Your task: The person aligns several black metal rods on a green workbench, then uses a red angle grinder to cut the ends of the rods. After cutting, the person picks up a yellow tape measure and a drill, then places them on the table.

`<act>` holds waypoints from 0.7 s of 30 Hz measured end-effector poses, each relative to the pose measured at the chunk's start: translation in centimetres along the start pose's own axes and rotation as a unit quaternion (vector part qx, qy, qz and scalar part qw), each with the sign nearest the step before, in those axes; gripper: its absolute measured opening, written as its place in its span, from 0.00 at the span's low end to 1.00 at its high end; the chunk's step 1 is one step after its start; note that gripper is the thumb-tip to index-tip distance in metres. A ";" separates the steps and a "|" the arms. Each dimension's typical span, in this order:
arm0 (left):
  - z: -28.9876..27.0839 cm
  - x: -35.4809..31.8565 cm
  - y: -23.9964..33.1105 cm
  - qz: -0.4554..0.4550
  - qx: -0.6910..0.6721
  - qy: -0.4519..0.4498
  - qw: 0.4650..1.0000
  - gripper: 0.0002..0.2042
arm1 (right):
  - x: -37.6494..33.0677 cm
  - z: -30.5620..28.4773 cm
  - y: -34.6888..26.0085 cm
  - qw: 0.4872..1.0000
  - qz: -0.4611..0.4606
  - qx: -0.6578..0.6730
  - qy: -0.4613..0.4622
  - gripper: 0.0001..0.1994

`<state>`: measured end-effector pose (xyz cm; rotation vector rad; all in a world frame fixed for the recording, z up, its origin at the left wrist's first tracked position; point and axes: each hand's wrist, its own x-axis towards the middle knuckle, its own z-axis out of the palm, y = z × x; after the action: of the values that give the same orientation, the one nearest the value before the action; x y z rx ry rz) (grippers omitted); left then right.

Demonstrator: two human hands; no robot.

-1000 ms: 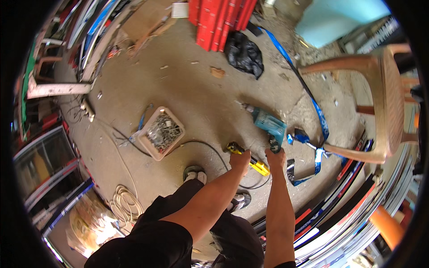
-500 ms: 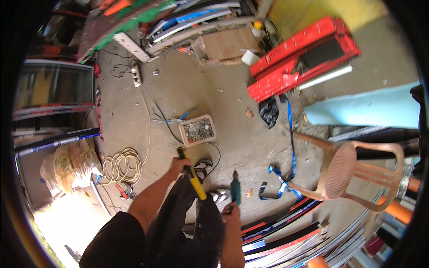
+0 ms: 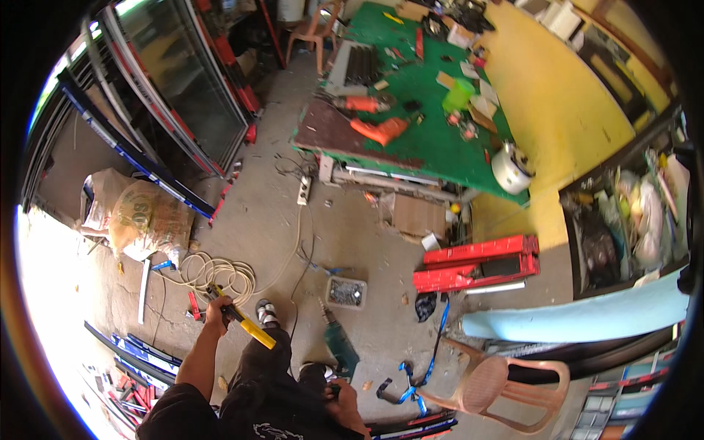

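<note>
Yellow-handled tool [image 3: 246,325] gripped by left hand [image 3: 217,312]. Green drill [image 3: 339,345] clamped in right hand [image 3: 341,397], held above concrete floor [image 3: 352,235].

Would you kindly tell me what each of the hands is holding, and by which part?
Left hand: yellow-handled tool, gripped mid-length. Right hand: green power drill, by its rear grip.

Bare forearms, black printed shirt [image 3: 275,429], dark trousers [image 3: 268,367], white-strapped sandals [image 3: 267,314].
</note>
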<state>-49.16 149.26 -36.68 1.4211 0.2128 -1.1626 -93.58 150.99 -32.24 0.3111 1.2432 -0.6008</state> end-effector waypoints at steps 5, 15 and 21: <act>-6.9 0.6 5.1 -0.014 -0.113 0.102 0.988 0.07 | -2.8 12.5 -6.4 0.960 -0.252 -0.120 -0.018 0.07; -9.8 9.5 19.3 0.010 -0.196 0.137 0.971 0.08 | -10.6 43.5 -18.3 0.744 -0.601 -0.018 -0.293 0.20; -5.0 17.5 26.4 0.008 -0.232 0.098 0.968 0.06 | -9.6 55.9 -26.0 0.717 -0.577 -0.102 -0.377 0.28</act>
<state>-19.28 138.05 -33.50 1.1143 0.5738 -0.8828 -66.50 102.75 -3.47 -0.9409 0.5384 -1.4572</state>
